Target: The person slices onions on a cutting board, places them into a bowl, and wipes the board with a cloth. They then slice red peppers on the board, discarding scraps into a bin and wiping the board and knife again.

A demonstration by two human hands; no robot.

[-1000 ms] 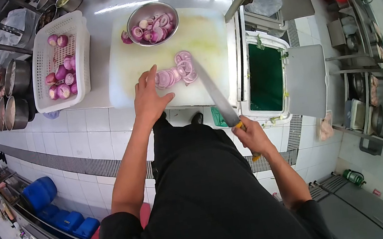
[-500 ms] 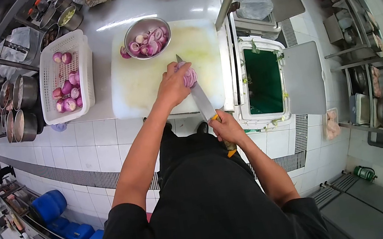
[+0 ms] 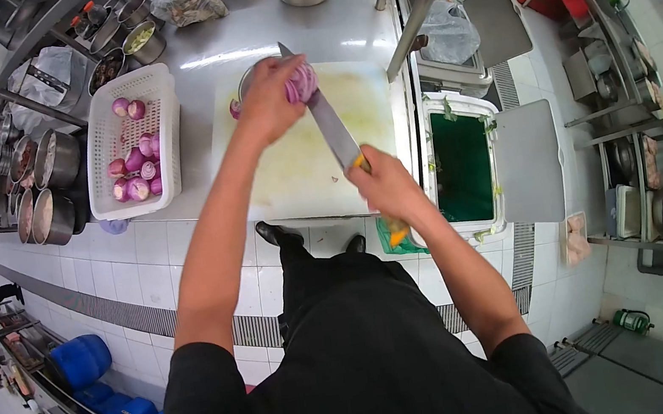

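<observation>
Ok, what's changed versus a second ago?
The left hand, then beside the sliced purple onion on the white cutting board, now grips it against the long steel knife; slices and blade have moved forward to the round metal bowl. Unchanged: the right hand holding that knife, the purple onions in the white plastic basket.

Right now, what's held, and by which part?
Right hand: the knife, by its handle. Left hand: onion slices, apparently by their left side, against the blade.

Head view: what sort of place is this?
Probably a commercial kitchen, judging by the large knife, the steel worktop and the metal pots at picture left.
</observation>
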